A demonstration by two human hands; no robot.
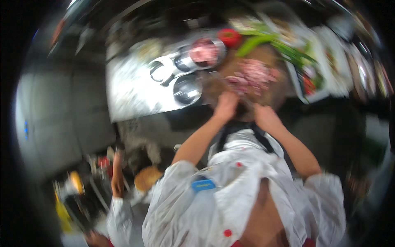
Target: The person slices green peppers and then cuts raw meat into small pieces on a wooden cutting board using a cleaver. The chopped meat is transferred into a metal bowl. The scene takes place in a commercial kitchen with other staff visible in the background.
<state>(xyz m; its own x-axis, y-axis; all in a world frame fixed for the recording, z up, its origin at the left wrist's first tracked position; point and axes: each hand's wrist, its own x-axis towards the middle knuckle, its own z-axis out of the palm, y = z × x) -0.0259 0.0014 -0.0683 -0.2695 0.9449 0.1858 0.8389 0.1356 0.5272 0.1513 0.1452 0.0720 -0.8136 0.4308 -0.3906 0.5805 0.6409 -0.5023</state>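
Note:
Blur covers much of the view. My left hand point(227, 103) is at the near edge of a round brown cutting board point(216, 85), its fingers hidden or smeared. To its right, my right hand point(264, 113) is curled at the same edge; a blurred thing between the hands cannot be made out. Beyond them on the board lies a heap of chopped pink meat point(256, 72), with purplish-pink pieces point(237, 82) on its near left side. A green pepper point(251, 46) rests at the board's far edge, near a red tomato or pepper point(229, 37).
Left of the board, a metal container holds pink meat point(204, 52); beside it stand round metal containers point(187, 90) on a shiny steel table point(132, 95). White trays of vegetables point(322, 97) are at the right. A co-worker's forearm point(117, 176) shows at lower left.

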